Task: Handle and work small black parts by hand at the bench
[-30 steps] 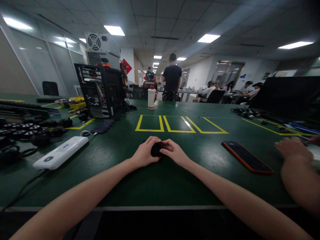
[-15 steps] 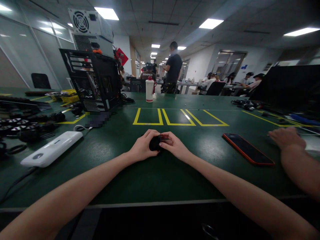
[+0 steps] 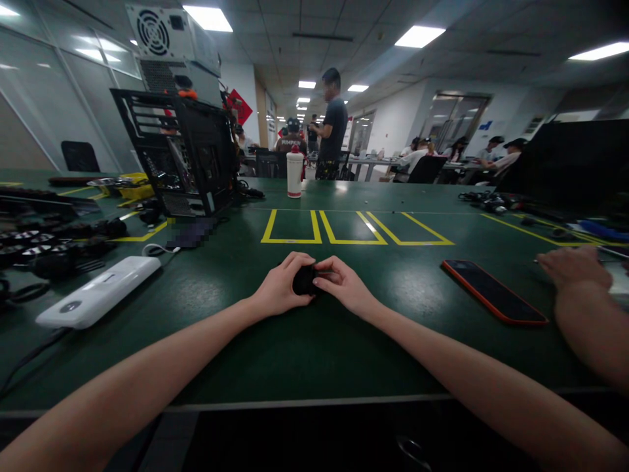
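my left hand [image 3: 284, 284] was curled around a small black object [image 3: 303, 282], fingers over its far side and thumb along the near side; my right hand [image 3: 346, 283] gripped the same object at its right edge, between thumb and fingertips; so much of it was hidden by my fingers that i could not tell what it was; it sat low over the green table [image 3: 314, 357], straight in front of me, just on my side of three yellow tape outlines [image 3: 291, 241]; to the right lay a phone [image 3: 494, 293] in an orange-red case, screen dark, and beyond it, at the edge of my view, another person's hand [image 3: 574, 267] reached in over the table; to my left lay a white oblong device [image 3: 101, 292] with cables at both ends; farther off, an open black computer case [image 3: 201, 154] stood on the left, and a pale cup [image 3: 294, 176] with a red top stood upright near the far edge.
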